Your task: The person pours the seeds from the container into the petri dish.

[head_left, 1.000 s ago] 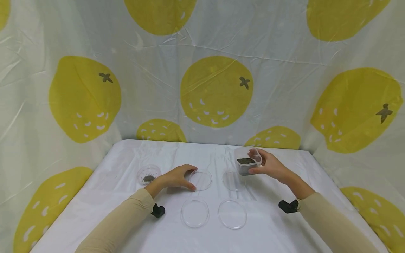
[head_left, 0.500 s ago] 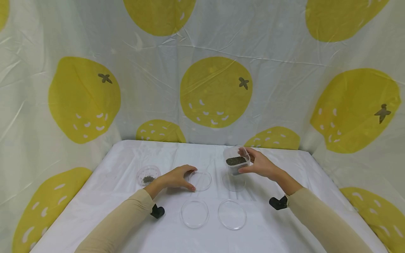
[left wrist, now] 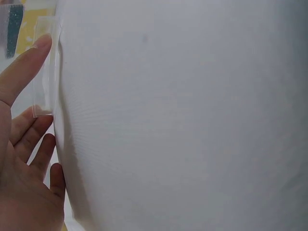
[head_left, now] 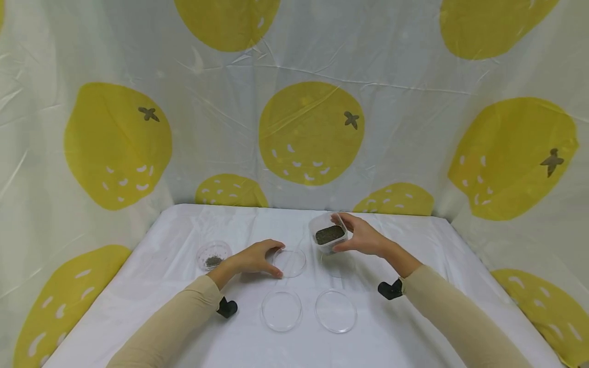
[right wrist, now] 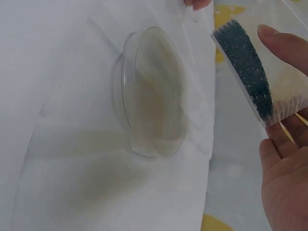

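My left hand [head_left: 253, 258] holds a clear petri dish [head_left: 294, 263] on the white table, thumb and fingers at opposite sides of its rim. In the left wrist view, the thumb and forefinger touch the dish's wall [left wrist: 44, 72]. My right hand [head_left: 363, 239] grips a clear plastic tub [head_left: 317, 225] of dark, fine granules [head_left: 329, 235]. The tub is lifted and tilted to the left, between the held dish and another petri dish [head_left: 341, 268]. Through the tub's wall in the right wrist view, the granules [right wrist: 245, 67] lie in a slanted layer.
At the left stands a petri dish [head_left: 221, 247] with a small heap of dark granules [head_left: 213, 261]. Two clear round dishes [head_left: 281, 312] lie nearer on the white tablecloth [head_left: 322, 350]. A lemon-print curtain [head_left: 211, 128] hangs behind the table.
My right hand has carried the tub leftward, toward the dish at my left hand, and the tub tilts more to the left. The left hand stays in place.
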A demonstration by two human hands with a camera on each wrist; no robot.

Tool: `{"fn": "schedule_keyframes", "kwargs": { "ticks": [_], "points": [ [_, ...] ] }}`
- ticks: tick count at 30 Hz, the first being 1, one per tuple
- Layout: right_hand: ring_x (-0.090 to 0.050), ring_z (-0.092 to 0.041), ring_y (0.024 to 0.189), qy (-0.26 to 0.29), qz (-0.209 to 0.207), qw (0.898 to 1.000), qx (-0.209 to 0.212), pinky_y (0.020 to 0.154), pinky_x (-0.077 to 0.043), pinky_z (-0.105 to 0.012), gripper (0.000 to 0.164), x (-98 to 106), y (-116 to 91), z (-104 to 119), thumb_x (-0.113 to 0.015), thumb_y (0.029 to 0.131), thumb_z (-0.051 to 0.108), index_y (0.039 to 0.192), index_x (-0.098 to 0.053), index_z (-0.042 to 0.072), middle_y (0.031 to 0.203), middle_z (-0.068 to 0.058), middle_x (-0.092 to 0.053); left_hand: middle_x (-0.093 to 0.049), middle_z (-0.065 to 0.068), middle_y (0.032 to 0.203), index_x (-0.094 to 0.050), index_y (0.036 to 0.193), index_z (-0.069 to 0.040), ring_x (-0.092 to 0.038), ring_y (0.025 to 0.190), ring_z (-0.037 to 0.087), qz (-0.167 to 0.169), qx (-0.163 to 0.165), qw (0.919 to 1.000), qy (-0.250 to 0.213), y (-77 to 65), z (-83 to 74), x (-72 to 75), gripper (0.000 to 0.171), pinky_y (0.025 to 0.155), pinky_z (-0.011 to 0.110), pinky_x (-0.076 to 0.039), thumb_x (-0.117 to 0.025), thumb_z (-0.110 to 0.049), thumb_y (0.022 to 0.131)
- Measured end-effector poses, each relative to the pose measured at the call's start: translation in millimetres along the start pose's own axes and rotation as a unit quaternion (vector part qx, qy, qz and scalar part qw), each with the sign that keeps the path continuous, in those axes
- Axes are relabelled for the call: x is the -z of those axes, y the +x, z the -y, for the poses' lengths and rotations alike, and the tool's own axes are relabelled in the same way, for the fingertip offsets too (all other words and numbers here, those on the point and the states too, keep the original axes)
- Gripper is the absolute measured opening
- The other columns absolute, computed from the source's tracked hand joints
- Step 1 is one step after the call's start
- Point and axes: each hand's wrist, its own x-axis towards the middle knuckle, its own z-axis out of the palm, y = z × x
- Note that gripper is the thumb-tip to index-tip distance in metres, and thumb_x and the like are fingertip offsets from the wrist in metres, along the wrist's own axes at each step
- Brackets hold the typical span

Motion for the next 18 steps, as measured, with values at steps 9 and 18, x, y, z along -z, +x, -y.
{"fn": "schedule_keyframes", "kwargs": {
  "ticks": [9,18],
  "points": [
    [-0.041,-0.038,0.143,-0.035,-0.012,0.999,0.019,0.119,-0.029,-0.048,0.091,-10,13,2,-0.094,0.074,0.008,0.150,-0.045,-0.006,0.149,-0.022,-0.052,-0.054,0.008,0.148,-0.054,0.147,-0.009,-0.043,0.143,0.030,-0.002,-0.004,1.0000,0.003,1.8,0.0,-0.1,0.083,0.118,0.048,-0.031,-0.094,-0.032,0.078],
    [-0.047,-0.040,0.138,-0.074,-0.002,0.997,0.027,0.115,-0.036,-0.052,0.091,-22,24,5,-0.096,0.072,0.010,0.148,-0.048,-0.003,0.143,-0.017,-0.056,-0.054,0.009,0.147,-0.054,0.147,-0.008,-0.043,0.142,0.030,0.000,-0.005,1.0000,0.004,2.4,2.9,-1.3,0.083,0.118,0.048,-0.031,-0.093,-0.031,0.078]
  ]
}}
